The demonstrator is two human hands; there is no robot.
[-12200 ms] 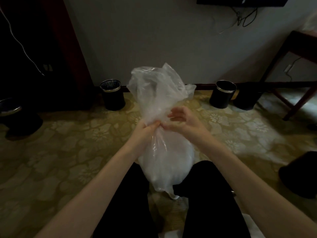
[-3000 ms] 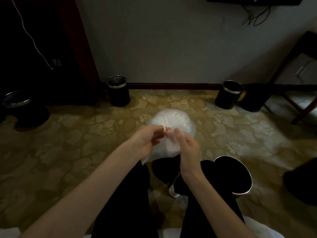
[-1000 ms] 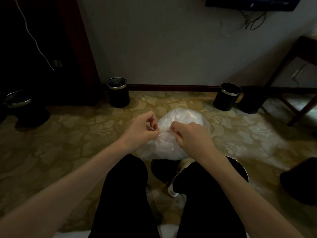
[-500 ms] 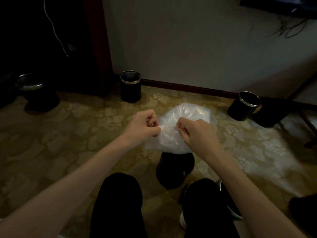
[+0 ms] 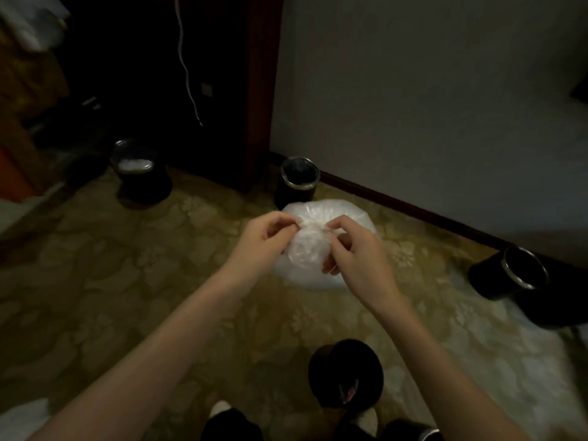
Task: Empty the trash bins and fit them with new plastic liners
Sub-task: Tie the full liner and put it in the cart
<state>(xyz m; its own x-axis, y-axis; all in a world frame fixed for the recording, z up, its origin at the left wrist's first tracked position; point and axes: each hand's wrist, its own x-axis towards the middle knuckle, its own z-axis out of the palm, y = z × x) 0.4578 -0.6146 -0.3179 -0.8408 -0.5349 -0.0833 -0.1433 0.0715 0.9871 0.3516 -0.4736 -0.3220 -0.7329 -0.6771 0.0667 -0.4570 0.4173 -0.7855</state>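
Note:
A full, rounded clear plastic trash bag (image 5: 331,218) hangs in front of me above the carpet. My left hand (image 5: 265,240) pinches its gathered neck from the left, and my right hand (image 5: 353,249) pinches the same neck from the right, fingers curled. A small black bin (image 5: 345,372) stands on the floor below my arms, near my feet, with something small and pinkish inside. Another black bin with a metal rim (image 5: 297,181) stands by the wall behind the bag, with a liner in it.
A black bin holding white plastic (image 5: 136,168) stands at the left by a dark doorway. At the right a black metal-rimmed bin (image 5: 509,273) leans beside another dark one. A white cable (image 5: 187,74) hangs in the doorway. Patterned carpet covers the floor; the wall runs behind.
The view has swung left and higher; my legs have dropped almost out of frame. The bag is further from the small bin. Both hands still pinch the bag's neck.

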